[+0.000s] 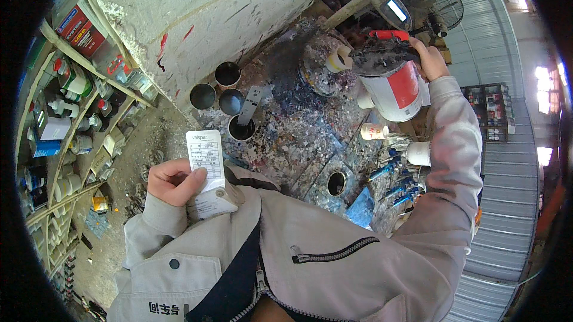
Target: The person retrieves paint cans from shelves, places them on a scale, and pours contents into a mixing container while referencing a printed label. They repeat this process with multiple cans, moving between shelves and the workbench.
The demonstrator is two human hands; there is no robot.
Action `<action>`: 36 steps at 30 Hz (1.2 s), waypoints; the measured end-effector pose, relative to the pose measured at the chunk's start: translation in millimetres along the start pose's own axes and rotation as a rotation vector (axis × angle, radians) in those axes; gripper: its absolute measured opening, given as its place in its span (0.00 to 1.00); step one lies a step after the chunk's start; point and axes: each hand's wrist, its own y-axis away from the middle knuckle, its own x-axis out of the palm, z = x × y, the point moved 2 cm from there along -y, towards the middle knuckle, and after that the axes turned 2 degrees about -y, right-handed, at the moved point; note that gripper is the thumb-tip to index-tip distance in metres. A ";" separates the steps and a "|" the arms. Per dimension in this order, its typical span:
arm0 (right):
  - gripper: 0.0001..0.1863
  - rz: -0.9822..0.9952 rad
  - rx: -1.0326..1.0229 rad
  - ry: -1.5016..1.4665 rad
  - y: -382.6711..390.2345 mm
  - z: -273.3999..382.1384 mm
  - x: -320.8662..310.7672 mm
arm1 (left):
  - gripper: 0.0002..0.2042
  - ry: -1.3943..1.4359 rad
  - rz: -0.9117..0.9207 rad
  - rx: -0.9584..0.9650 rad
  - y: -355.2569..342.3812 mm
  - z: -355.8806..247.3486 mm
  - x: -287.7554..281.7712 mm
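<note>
My left hand (173, 183) pinches a swatch card (204, 149) printed with a table, its thumb on the front. Another card-like piece hangs below it, against my jacket. My right arm reaches forward, and my right hand (428, 62) is closed at the red handle (388, 34) on a paint can's dark, stained lid; some fingers are hidden. The white and red paint can (397, 92) is next to a paint-smeared cup (339, 59). Whether the can rests on something, I cannot tell. A device with a lit display (396, 10) stands just behind it.
Several dark-filled cups (203, 96) stand at the left of the paint-crusted bench (286, 137), one with a flat metal strip (252, 102) in it. Blue-handled tools (385, 170) and a white container (419, 153) lie right. Shelves (89, 193) of bottles line the left; a fan (439, 8) is far right.
</note>
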 end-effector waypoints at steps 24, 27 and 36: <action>0.41 -0.078 -0.057 -0.058 18.6 15.6 2.0 | 0.06 0.011 0.019 -0.018 0.7 -4.0 1.7; 0.41 -0.069 0.029 -0.017 18.5 15.7 0.6 | 0.06 -0.002 0.008 -0.004 -0.4 -3.3 2.3; 0.40 -0.010 0.047 -0.031 13.4 11.0 -1.6 | 0.06 -0.018 0.016 0.009 -2.2 -4.4 2.9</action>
